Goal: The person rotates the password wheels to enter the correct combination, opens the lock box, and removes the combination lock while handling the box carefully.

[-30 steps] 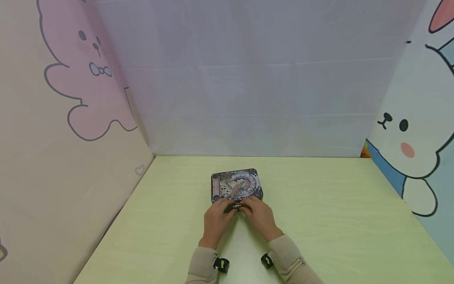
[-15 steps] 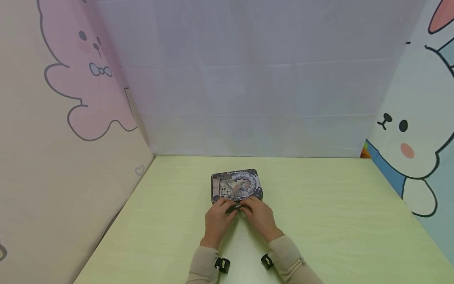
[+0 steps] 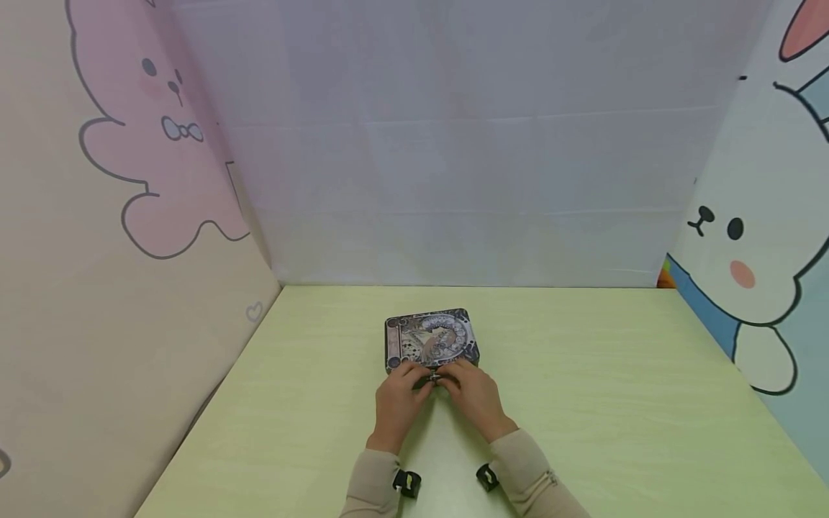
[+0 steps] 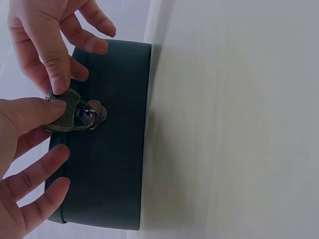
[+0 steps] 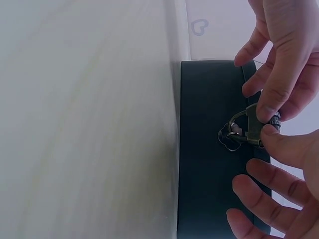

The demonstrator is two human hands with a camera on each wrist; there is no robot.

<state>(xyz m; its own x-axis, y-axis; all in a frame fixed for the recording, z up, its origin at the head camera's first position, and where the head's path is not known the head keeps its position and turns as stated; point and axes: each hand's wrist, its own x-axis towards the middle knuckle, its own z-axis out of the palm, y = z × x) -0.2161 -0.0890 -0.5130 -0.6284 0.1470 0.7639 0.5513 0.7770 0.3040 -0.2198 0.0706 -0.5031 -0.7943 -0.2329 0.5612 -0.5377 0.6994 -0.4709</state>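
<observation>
A tin box (image 3: 432,337) with an illustrated lid stands on the table, its plain dark front (image 4: 109,169) facing me. From a round clasp (image 4: 99,112) on that front hangs a bronze-coloured combination padlock (image 4: 67,117), its shackle through the clasp's ring. My left hand (image 3: 397,406) pinches the padlock's body from the left, the thumb flat on its face. From the other side my right hand (image 3: 478,398) also pinches it, the two thumb tips almost meeting. Ridged number dials (image 5: 275,119) show at the padlock's outer end, partly covered by fingers. The other fingers spread loosely near the box.
The pale yellow-green table (image 3: 583,374) extends on both sides of the box. A plain light sheet (image 3: 466,144) hangs behind it, and cartoon-printed walls (image 3: 162,144) stand left and right. Black wrist bands (image 3: 408,483) sit over the beige sleeves.
My left hand has shifted very slightly to the right. Both hands stay at the padlock, and the box stays in place.
</observation>
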